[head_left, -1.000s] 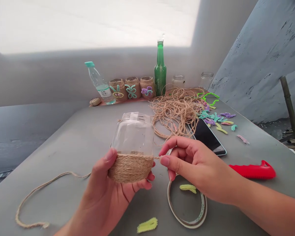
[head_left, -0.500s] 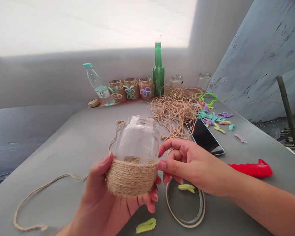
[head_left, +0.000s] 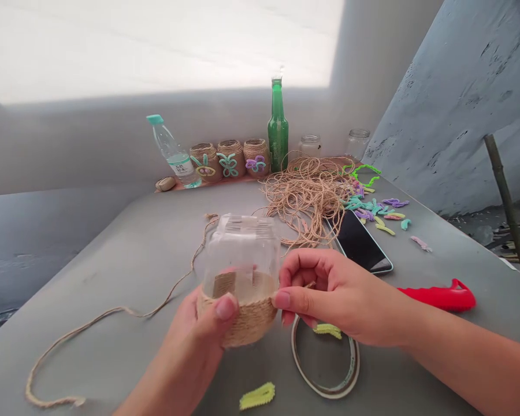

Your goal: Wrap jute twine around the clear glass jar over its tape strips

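My left hand (head_left: 190, 335) grips a clear glass jar (head_left: 241, 248) from below, with the thumb pressed on the jute twine wrapping (head_left: 242, 320) around its lower part. Strips of tape cling to the jar's upper end. My right hand (head_left: 325, 294) pinches at the wrapping's right edge, and a short twine end (head_left: 309, 284) shows between its fingers. A long loose twine strand (head_left: 112, 312) runs across the grey table (head_left: 112, 352) and up behind the jar.
A tangled jute pile (head_left: 305, 199), a smartphone (head_left: 359, 242), and coloured pipe cleaner pieces (head_left: 372, 207) lie beyond my hands. A red plastic tool (head_left: 437, 297) and a tape roll (head_left: 325, 364) are nearby. Decorated jars (head_left: 229, 159) and bottles stand along the back.
My left thumb has moved onto the front of the wrapping, and the jar has turned in my hands. The loose twine now crosses behind the jar, and my right hand stays at the wrapping's edge.
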### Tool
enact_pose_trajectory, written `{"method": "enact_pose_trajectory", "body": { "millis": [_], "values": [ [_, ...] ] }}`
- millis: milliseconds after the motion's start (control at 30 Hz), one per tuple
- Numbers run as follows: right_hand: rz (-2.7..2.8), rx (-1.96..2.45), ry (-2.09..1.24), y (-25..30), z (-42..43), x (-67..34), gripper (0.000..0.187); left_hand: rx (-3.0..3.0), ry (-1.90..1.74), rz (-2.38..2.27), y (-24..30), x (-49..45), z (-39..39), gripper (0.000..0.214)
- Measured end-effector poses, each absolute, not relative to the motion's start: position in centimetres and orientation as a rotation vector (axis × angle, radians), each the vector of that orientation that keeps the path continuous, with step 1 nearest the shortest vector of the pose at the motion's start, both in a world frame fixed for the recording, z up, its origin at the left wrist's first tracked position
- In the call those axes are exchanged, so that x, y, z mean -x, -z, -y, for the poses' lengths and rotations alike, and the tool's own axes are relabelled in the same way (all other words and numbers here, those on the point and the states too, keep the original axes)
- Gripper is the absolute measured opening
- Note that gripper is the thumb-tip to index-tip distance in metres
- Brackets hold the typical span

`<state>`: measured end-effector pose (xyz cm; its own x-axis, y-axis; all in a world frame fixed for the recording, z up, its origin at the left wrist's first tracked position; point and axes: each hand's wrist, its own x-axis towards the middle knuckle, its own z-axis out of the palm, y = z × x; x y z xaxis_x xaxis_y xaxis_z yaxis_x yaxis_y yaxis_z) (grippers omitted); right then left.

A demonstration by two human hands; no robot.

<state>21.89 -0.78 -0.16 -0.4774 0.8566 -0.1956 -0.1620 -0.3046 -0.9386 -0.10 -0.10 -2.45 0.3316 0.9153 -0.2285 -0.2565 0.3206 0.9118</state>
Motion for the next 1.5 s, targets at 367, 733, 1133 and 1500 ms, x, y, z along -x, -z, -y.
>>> {"method": "enact_pose_trajectory", "body": {
  "millis": [367,733,1133,1500],
  "values": [
    [1.249,1.033,-1.745,-0.4,1.6,-21.8,0.020,-0.820,-0.932,-0.787,2.4,0.4,0.4,0.040],
    [1.117,0.918,-1.916,0.1,1.0,-21.9,0.034,-0.711,-0.824,-0.545,1.6,0.5,0.2,0.042],
    [1.062,0.889,-1.896,0.4,1.0,-21.7,0.036,-0.672,-0.819,-0.505,2.3,1.0,0.3,0.047],
    [1.163,1.001,-1.610,0.1,1.4,-21.4,0.022,-0.765,-0.876,-0.732,2.2,0.7,0.4,0.056]
  ]
}}
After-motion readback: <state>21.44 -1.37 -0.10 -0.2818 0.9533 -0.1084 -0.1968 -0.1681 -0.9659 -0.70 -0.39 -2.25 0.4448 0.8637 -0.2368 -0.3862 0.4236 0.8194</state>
